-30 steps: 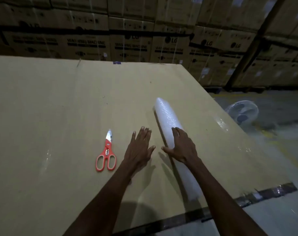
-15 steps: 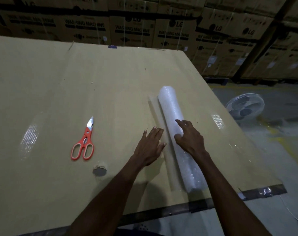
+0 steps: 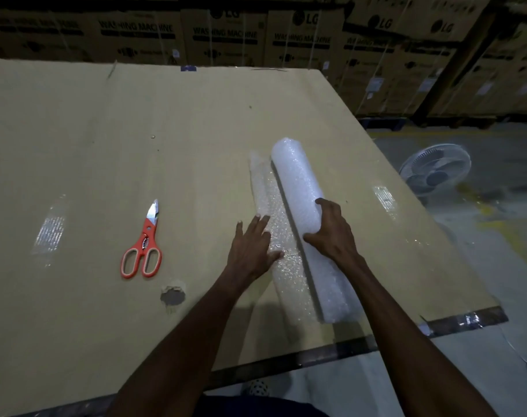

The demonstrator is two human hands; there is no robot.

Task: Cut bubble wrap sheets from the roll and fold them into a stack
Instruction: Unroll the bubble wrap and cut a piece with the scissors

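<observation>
Two hands are sharing the job: left hand (image 3: 251,246) is pressing flat on the loose sheet (image 3: 281,251) (anchoring it), right hand (image 3: 331,233) is gripping the roll (image 3: 301,188) near the bench's right edge, scissors (image 3: 143,245) waiting leftward.

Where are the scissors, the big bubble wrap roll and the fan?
scissors (image 3: 142,245): head view, on the pivot above the orange handles.
bubble wrap roll (image 3: 298,182): head view, on its far upper side.
fan (image 3: 435,169): head view, on its round grille.

roll (image 3: 301,188): middle hidden under right hand (image 3: 334,233) | cartons (image 3: 226,34): tops cropped, small print unreadable
</observation>
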